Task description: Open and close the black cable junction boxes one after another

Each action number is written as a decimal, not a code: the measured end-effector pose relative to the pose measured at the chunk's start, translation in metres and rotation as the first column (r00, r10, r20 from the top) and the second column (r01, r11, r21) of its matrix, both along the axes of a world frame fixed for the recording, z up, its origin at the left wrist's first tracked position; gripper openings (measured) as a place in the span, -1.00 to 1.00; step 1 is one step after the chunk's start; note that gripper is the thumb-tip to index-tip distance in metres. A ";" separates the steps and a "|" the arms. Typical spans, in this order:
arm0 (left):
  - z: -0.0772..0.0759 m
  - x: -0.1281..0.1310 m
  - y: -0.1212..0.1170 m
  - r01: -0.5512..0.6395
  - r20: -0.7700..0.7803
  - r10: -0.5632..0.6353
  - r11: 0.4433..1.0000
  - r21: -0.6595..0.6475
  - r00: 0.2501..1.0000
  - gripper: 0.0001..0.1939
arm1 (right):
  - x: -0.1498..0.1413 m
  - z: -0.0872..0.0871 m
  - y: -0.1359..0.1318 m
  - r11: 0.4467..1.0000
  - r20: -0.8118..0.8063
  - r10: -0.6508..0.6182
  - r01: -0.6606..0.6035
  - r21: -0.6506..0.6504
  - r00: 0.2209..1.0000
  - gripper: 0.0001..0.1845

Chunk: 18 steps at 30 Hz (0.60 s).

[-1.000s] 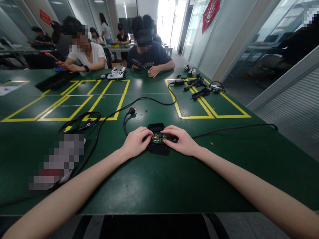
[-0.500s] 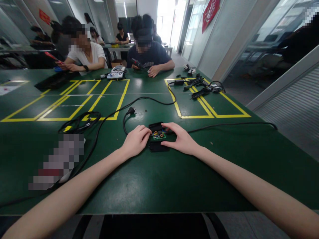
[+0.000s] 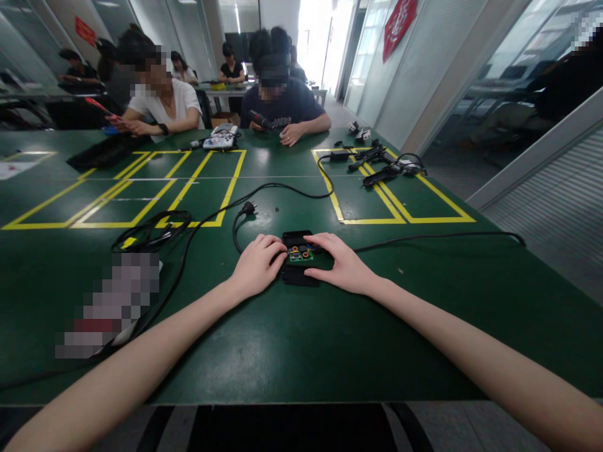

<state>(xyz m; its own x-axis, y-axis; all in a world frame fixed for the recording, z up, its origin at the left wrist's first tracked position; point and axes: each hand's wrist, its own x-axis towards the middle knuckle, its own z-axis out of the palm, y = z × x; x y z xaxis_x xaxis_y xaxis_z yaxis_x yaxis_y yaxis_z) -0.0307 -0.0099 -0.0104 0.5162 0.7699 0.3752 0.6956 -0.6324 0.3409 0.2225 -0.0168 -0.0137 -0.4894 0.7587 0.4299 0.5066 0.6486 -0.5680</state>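
Observation:
A small green circuit board [image 3: 301, 254] with copper-coloured coils lies between two black casing halves. One casing half [image 3: 296, 238] is just beyond the board, and the other casing half [image 3: 299, 276] is on the near side. My left hand [image 3: 258, 265] is closed at the board's left end, thumb and fingertips together there; the exact contact is hidden. On the right, my right hand [image 3: 343, 262] has thumb and index finger spread apart. Its thumb tip touches the near casing half, while the index fingertip reaches the far one. A black cable [image 3: 424, 242] runs rightward from behind this hand.
A power plug [image 3: 249, 209] on a short cord lies beyond my left hand. Coiled black cable [image 3: 162, 229] and a blurred white item [image 3: 113, 307] sit at left. Black devices [image 3: 377, 166] lie at the far right, and two people sit across the green table [image 3: 301, 351].
My right thumb and index finger have spread from the board's right end onto the two casing halves. The board and near casing half have shifted slightly away from me. My left hand stays nearly in place.

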 end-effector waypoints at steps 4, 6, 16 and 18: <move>-0.001 -0.001 0.001 0.001 -0.009 -0.001 1.000 0.000 1.000 -0.77 | -0.001 0.000 0.000 1.000 0.002 0.006 -0.006 0.007 1.000 -0.32; -0.002 -0.001 0.001 0.000 -0.007 0.000 1.000 -0.002 1.000 -0.78 | -0.001 -0.001 0.000 1.000 0.000 -0.005 0.005 0.009 1.000 -0.32; 0.000 -0.001 0.001 0.008 -0.004 -0.008 1.000 0.002 1.000 -0.76 | 0.001 -0.004 0.004 0.999 -0.013 -0.037 0.038 0.016 0.999 -0.37; 0.000 -0.001 0.001 0.008 0.000 -0.008 1.000 0.003 1.000 -0.75 | 0.001 -0.003 0.004 0.999 -0.012 -0.036 0.037 0.016 0.999 -0.40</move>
<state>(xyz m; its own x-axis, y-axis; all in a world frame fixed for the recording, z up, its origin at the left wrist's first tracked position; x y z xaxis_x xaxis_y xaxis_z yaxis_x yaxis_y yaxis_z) -0.0320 -0.0086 -0.0103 0.5221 0.7647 0.3776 0.6904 -0.6389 0.3394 0.2232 -0.0132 -0.0171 -0.4566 0.7687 0.4479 0.5237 0.6392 -0.5632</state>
